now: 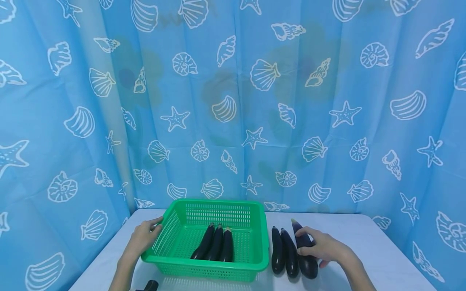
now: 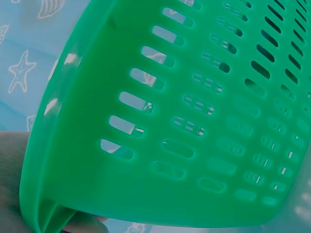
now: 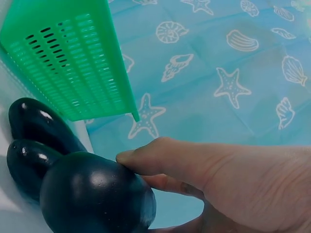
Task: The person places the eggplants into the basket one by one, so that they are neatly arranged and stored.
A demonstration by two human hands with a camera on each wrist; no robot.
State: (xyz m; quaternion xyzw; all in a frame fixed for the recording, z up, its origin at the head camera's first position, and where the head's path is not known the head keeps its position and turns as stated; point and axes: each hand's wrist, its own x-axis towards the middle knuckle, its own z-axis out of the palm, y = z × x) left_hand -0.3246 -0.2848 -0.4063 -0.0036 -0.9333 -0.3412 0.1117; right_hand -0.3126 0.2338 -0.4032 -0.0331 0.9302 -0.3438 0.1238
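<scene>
My left hand [image 1: 143,236] grips the left rim of a green plastic basket [image 1: 211,273], its fingers partly hidden by the rim in the left wrist view. Three dark eggplants [image 1: 216,244] lie side by side inside the basket. To the basket's right, three more lie in a row on the table. My right hand [image 1: 324,244] holds the rightmost one, a thicker eggplant [image 1: 308,267], with thumb and fingers around its sides. Its rounded end [image 3: 97,196] fills the lower left of the right wrist view, next to the two slimmer eggplants [image 3: 39,119].
The table [image 1: 349,226] has a white cover. A blue curtain [image 1: 233,121] printed with white shells and starfish hangs behind it and along both sides. Near my left wrist, a small black object [image 1: 151,285] shows at the bottom edge.
</scene>
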